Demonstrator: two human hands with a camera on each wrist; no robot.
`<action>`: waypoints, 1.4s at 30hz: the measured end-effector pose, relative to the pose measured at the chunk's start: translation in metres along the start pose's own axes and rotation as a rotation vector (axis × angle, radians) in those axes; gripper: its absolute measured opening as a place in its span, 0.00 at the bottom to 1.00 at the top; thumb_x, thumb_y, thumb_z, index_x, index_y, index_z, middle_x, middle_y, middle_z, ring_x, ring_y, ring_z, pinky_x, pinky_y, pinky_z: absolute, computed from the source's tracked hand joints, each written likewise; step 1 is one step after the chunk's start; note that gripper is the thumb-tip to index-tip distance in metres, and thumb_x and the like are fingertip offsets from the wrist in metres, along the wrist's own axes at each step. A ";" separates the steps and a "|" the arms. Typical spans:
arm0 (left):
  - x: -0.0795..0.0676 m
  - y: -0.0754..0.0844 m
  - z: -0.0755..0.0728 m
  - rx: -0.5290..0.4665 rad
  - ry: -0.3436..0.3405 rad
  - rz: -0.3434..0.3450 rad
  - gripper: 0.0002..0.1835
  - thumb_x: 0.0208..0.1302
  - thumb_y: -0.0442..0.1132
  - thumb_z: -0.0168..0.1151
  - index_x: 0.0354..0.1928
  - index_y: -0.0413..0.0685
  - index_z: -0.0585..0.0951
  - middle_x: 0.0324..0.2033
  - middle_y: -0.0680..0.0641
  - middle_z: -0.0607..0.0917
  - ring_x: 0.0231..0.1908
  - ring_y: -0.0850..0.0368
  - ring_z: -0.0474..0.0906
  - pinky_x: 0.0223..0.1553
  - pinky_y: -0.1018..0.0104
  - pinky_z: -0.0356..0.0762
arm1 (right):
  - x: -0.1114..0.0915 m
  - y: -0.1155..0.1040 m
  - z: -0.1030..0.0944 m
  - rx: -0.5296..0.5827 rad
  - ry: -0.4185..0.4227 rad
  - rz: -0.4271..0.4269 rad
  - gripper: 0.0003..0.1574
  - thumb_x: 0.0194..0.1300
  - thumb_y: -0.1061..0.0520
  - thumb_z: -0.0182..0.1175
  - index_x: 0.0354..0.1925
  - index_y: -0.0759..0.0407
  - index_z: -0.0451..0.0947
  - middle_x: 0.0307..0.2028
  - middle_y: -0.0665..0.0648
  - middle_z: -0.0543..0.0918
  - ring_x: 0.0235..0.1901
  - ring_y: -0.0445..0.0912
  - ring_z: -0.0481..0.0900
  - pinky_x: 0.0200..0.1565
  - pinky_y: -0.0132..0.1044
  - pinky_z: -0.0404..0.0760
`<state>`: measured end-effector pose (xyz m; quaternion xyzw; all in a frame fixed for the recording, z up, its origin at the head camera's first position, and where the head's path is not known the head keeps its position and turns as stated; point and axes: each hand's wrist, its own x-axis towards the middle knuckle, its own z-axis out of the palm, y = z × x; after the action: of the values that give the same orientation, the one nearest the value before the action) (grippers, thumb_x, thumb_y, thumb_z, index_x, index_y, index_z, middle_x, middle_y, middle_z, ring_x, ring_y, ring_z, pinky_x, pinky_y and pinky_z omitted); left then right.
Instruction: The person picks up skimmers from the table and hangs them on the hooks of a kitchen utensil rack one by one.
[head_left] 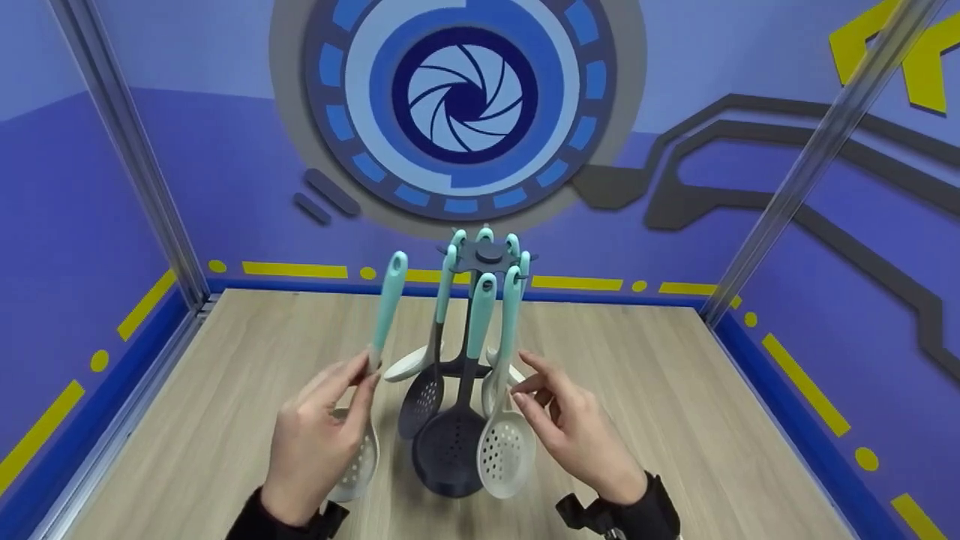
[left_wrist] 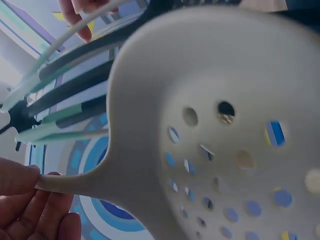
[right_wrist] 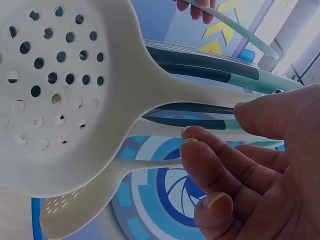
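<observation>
My left hand (head_left: pixel 319 439) pinches the pale neck of a perforated skimmer (head_left: pixel 388 304) with a mint handle pointing up. Its holed bowl (left_wrist: pixel 150 100) fills much of the left wrist view. Left of the dark utensil rack (head_left: pixel 489 255), this skimmer is held apart from it. Another pale skimmer (head_left: pixel 508 454) hangs at the rack's front right by its mint handle. Beside its neck is my right hand (head_left: pixel 577 427), fingers loosely bent. In the right wrist view the thumb overlaps the hanging skimmer's neck (right_wrist: pixel 200 92); I cannot tell whether it touches. A gap shows between thumb and fingertips.
Also on the rack hang a black round-bowled utensil (head_left: pixel 450 457), a black perforated spoon (head_left: pixel 421 401) and a pale utensil (head_left: pixel 407 364) at the back left. The rack stands on a wood-look table (head_left: pixel 637 390). Blue patterned walls (head_left: pixel 225 187) and metal posts (head_left: pixel 810 142) enclose it.
</observation>
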<state>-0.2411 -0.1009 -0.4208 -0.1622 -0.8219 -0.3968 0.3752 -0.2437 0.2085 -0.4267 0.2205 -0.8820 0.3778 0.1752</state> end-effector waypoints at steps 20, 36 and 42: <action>-0.003 0.027 0.018 -0.053 -0.037 0.097 0.21 0.62 0.37 0.69 0.58 0.51 0.82 0.45 0.55 0.89 0.40 0.69 0.85 0.43 0.78 0.81 | 0.000 0.000 0.000 -0.009 0.007 -0.026 0.30 0.74 0.48 0.56 0.71 0.39 0.62 0.40 0.36 0.82 0.28 0.32 0.74 0.29 0.27 0.77; -0.004 0.027 0.031 -0.134 -0.097 0.025 0.19 0.65 0.39 0.67 0.58 0.55 0.82 0.42 0.58 0.88 0.40 0.72 0.84 0.39 0.83 0.79 | 0.000 0.001 0.000 -0.007 0.014 -0.039 0.32 0.73 0.49 0.57 0.71 0.39 0.62 0.40 0.36 0.82 0.29 0.32 0.75 0.30 0.27 0.77; -0.003 0.026 0.038 -0.158 -0.080 0.055 0.20 0.64 0.38 0.67 0.58 0.55 0.82 0.42 0.59 0.88 0.40 0.71 0.84 0.40 0.82 0.80 | 0.000 0.001 0.000 -0.017 0.019 -0.034 0.31 0.73 0.49 0.57 0.71 0.38 0.62 0.40 0.36 0.82 0.28 0.31 0.74 0.29 0.27 0.76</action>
<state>-0.2431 -0.0552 -0.4243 -0.2296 -0.7974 -0.4432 0.3391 -0.2438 0.2094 -0.4273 0.2304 -0.8796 0.3692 0.1920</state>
